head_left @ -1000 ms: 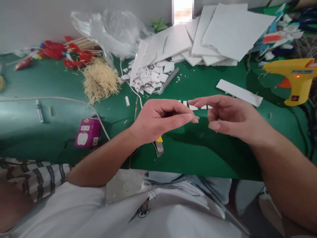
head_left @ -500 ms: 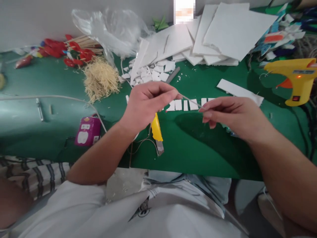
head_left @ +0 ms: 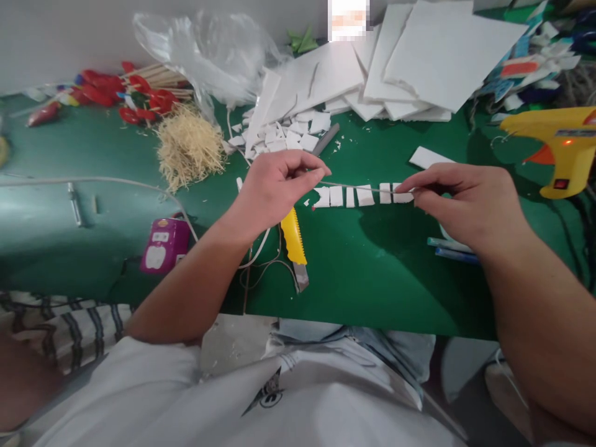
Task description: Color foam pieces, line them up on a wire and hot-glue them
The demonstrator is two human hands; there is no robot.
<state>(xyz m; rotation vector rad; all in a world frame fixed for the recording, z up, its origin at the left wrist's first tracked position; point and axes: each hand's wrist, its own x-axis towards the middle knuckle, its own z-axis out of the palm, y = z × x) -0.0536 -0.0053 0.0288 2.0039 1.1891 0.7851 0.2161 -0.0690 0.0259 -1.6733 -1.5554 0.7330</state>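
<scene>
A thin, light strand (head_left: pixel 358 187), like a string or cord, stretches nearly level between my two hands. My left hand (head_left: pixel 284 189) pinches one end between thumb and forefinger. The other end is pinched in my right hand (head_left: pixel 460 202), to the right. Just beyond the strand, a row of small white foam pieces (head_left: pixel 365 195) lies on the green table (head_left: pixel 363 273). Below my left hand is a yellow utility knife (head_left: pixel 293 239) with its blade out. Pens (head_left: pixel 451 249) lie partly hidden under my right hand.
White foam sheets (head_left: pixel 433 56) and foam scraps (head_left: pixel 298 133) lie at the back. A clear plastic bag (head_left: pixel 218 56) and a straw-coloured shred pile (head_left: pixel 189 149) are left of them. A yellow glue gun (head_left: pixel 559 143) is at right, a purple box (head_left: pixel 165 245) at left.
My right hand has moved right and slightly up, so more of the strand shows between my hands and it lies more level. My left hand has hardly moved.
</scene>
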